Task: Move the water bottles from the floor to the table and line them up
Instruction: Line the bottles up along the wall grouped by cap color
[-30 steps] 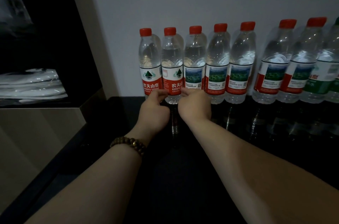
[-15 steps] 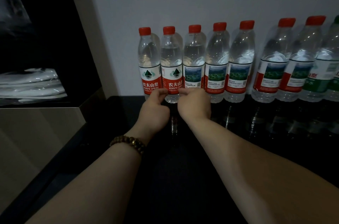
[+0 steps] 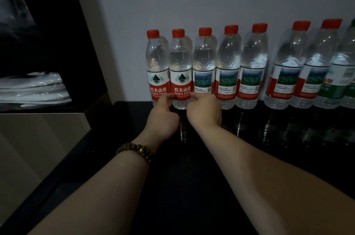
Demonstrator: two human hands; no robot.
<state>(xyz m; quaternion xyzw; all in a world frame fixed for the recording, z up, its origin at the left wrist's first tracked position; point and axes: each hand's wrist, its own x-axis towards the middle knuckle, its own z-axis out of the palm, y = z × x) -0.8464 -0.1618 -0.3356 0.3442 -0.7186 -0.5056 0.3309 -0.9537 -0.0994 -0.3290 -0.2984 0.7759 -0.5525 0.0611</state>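
Note:
Several clear water bottles with red caps stand upright in a row along the wall on the black glossy table (image 3: 192, 177). My left hand (image 3: 163, 117) and my right hand (image 3: 203, 111) grip the lower part of the second bottle from the left (image 3: 180, 65) from either side, fingers curled round it. Its red label faces me, like that of the leftmost bottle (image 3: 156, 65) touching it. The other red-capped bottles (image 3: 249, 65) continue to the right, with a gap after the fifth.
A green-labelled bottle (image 3: 343, 81) stands at the row's right end, partly cut off. On the left, a dark shelf holds white plastic-wrapped items (image 3: 32, 90) above a beige cabinet (image 3: 38, 138). The table's left edge runs diagonally.
The second bottle has turned in my hands so its red label now faces me fully. Both hands stay at its base.

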